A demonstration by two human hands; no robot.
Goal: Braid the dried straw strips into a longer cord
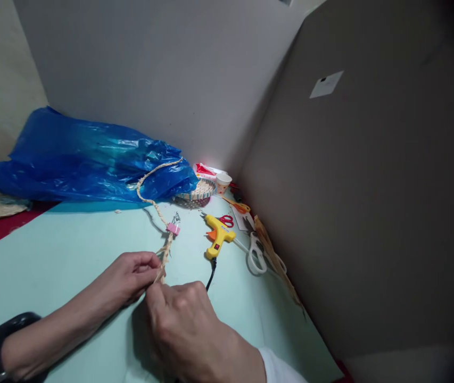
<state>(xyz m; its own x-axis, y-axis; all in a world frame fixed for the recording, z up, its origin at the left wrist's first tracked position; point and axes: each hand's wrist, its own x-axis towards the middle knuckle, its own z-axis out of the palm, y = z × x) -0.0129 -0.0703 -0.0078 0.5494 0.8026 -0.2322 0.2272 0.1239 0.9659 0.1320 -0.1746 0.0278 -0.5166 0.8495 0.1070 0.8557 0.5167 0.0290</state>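
Note:
A thin pale braided cord runs from the blue bag down to my hands. A pink binder clip grips it a little beyond my fingers. My left hand pinches the cord's lower part between thumb and fingers, where loose strands stick out. Just below and to the right, my right hand is closed with its back to me. Its fingertips meet the cord's end near my left fingers, and what lies inside that grip is mostly hidden.
A blue plastic bag lies along the back wall. Right of the cord are a yellow glue gun, red-handled scissors, white-handled scissors and orange-handled scissors. A woven basket and paper cup stand behind. Grey panels enclose the table.

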